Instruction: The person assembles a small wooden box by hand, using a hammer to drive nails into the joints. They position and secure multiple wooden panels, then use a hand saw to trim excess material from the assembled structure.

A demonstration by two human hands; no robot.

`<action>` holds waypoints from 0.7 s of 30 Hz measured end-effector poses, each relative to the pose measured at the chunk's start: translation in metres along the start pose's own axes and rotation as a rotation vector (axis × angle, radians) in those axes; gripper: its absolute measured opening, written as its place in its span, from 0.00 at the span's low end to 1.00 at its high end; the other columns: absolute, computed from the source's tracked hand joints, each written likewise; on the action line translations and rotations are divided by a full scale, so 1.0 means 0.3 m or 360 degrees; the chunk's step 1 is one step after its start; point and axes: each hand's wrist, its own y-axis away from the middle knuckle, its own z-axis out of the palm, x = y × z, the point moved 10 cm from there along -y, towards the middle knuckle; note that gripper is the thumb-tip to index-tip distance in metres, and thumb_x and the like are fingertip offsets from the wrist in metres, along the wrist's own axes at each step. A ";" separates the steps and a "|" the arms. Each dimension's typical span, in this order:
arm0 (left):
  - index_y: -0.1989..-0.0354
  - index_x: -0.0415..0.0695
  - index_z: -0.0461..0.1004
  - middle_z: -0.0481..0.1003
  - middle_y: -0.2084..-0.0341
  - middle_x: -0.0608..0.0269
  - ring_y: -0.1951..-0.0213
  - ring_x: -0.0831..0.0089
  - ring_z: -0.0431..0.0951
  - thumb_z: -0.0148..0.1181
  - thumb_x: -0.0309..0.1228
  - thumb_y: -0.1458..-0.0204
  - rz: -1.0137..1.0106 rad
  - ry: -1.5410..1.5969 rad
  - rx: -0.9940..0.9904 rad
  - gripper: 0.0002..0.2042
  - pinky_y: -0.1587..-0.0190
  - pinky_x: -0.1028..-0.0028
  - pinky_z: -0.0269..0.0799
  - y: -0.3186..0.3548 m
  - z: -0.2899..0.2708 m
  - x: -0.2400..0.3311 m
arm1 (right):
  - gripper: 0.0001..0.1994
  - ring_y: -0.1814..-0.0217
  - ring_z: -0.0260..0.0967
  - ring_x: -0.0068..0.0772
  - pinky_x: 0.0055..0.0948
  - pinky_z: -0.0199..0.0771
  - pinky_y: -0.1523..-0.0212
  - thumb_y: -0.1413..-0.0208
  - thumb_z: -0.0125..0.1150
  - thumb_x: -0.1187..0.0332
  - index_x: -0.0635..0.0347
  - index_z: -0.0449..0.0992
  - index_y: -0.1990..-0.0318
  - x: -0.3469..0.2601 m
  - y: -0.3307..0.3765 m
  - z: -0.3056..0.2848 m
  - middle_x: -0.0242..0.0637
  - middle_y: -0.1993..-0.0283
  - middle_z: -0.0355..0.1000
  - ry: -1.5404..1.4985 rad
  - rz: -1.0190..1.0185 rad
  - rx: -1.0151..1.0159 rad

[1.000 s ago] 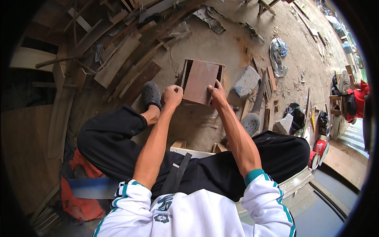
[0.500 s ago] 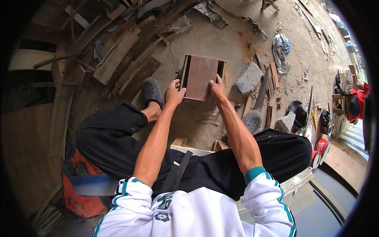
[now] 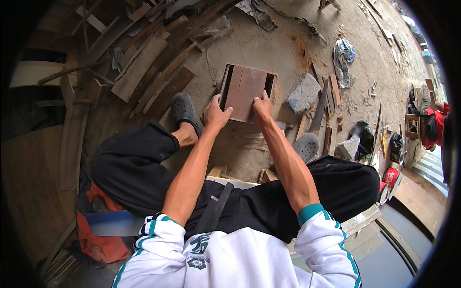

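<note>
A shallow wooden box (image 3: 272,82) is out in front of my feet, with a reddish-brown wooden panel (image 3: 244,91) across its middle. Dark gaps run along the panel's left and right sides, inside the box's thin walls. My left hand (image 3: 216,114) grips the near left corner, its thumb lying over the panel's edge and its other fingers partly hidden. My right hand (image 3: 262,109) is closed at the near right part of the panel, fingertips beside the right gap. The box's underside is hidden.
A grey stone block (image 3: 302,93) and a handsaw (image 3: 319,109) lie right of the box. Stacked wooden boards (image 3: 144,69) crowd the left. Crumpled plastic (image 3: 344,62) lies farther right. A person in red (image 3: 434,126) is at the far right edge. My feet wear grey clogs (image 3: 183,111).
Both hands have shifted slightly inward over the box's near edge, the left one to the right and the right one to the left. The box has barely moved.
</note>
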 end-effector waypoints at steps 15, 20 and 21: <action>0.38 0.47 0.48 0.71 0.50 0.37 0.47 0.40 0.70 0.66 0.50 0.56 0.0037 0.0103 -0.0086 0.42 0.43 0.48 0.60 -0.009 0.058 0.015 | 0.21 0.43 0.69 0.41 0.34 0.66 0.43 0.38 0.42 0.71 0.69 0.62 0.38 0.069 -0.016 0.018 0.50 0.43 0.70 -0.0284 0.0127 -0.0104; 0.35 0.47 0.35 0.69 0.51 0.27 0.48 0.34 0.70 0.63 0.53 0.53 0.0023 0.0159 -0.0124 0.48 0.41 0.50 0.61 0.009 0.130 -0.011 | 0.28 0.44 0.70 0.47 0.39 0.67 0.44 0.32 0.34 0.53 0.73 0.68 0.43 0.116 0.020 0.020 0.56 0.45 0.70 0.0057 0.0434 -0.0248; 0.35 0.46 0.33 0.69 0.51 0.27 0.48 0.34 0.70 0.63 0.52 0.53 0.0038 0.0144 -0.0102 0.49 0.41 0.50 0.61 0.012 0.130 -0.016 | 0.29 0.44 0.70 0.45 0.39 0.67 0.44 0.31 0.32 0.52 0.72 0.67 0.42 0.115 0.032 0.020 0.54 0.44 0.70 0.0145 0.0463 -0.0256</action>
